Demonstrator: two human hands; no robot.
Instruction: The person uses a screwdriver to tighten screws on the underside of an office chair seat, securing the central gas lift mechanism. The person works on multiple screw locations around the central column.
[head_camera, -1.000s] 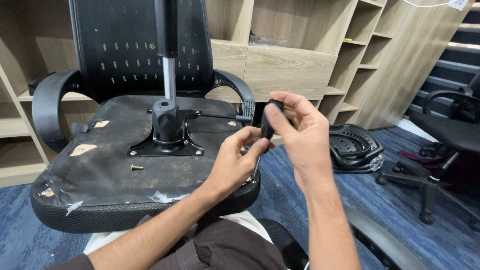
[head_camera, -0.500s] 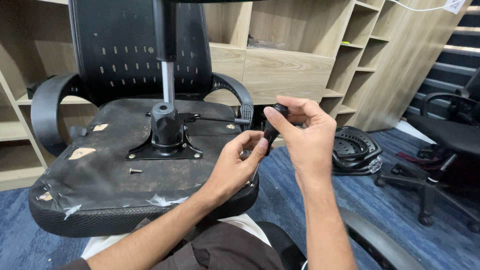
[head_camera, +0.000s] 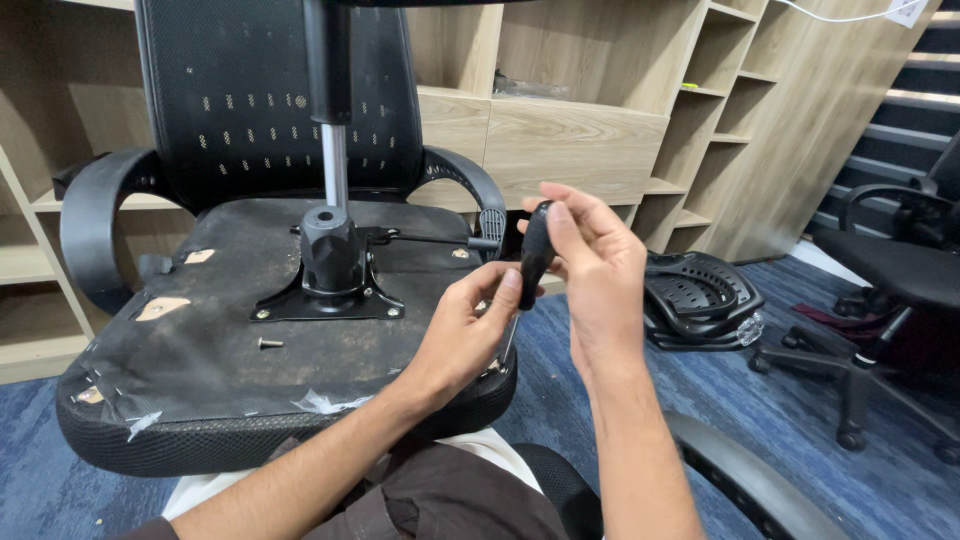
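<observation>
Head view: we've got a screwdriver (head_camera: 533, 252) over the upturned chair seat (head_camera: 200, 350).
Our right hand (head_camera: 598, 275) clasps its black handle; left hand (head_camera: 470, 330) pinches the shaft below.

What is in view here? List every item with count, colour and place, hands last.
upturned office chair: 1, black, left, seat underside up
mounting plate with gas cylinder: 1, black, seat centre
loose screw: 1, silver, on seat underside
shelving: 1, light wood, behind
chair part: 1, black, on the blue floor at right
second chair: 1, black, far right
screwdriver: 1, black handle, held in both hands
left hand: on its shaft
right hand: on its handle
</observation>
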